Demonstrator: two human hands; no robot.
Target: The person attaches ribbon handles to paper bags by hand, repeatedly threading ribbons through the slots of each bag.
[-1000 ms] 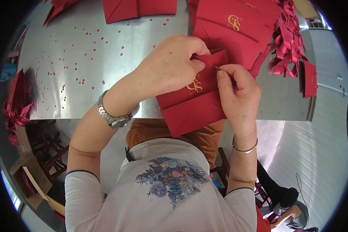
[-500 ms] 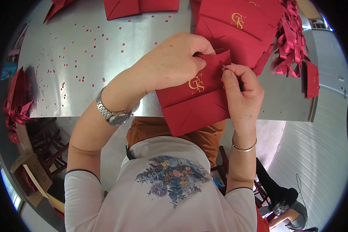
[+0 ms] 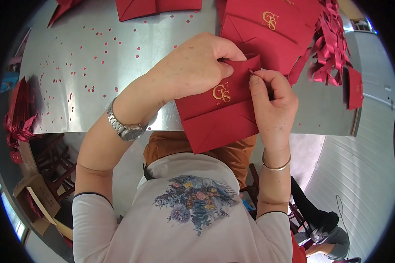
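A red paper gift bag (image 3: 221, 125) with a gold emblem lies folded flat, tilted, and hangs over the table's near edge. My left hand (image 3: 197, 65) grips its upper edge, the fingers partly hidden behind and inside the opening. At the bag's upper right corner, my right hand (image 3: 274, 101) pinches the short end of a dark red ribbon (image 3: 251, 71) between thumb and forefinger. That end sticks out at the bag's front panel; the rest of the ribbon cannot be seen.
A stack of red bags (image 3: 267, 39) lies just beyond my hands. Loose red ribbons (image 3: 329, 48) hang in a bunch at the far right. Small red paper dots are scattered over the metal table (image 3: 131, 79). A cardboard box (image 3: 41, 197) stands at lower left; another person (image 3: 335, 243) is at lower right.
Both hands and the bag have shifted very slightly left and up in the picture. The holds on bag and ribbon stay the same.
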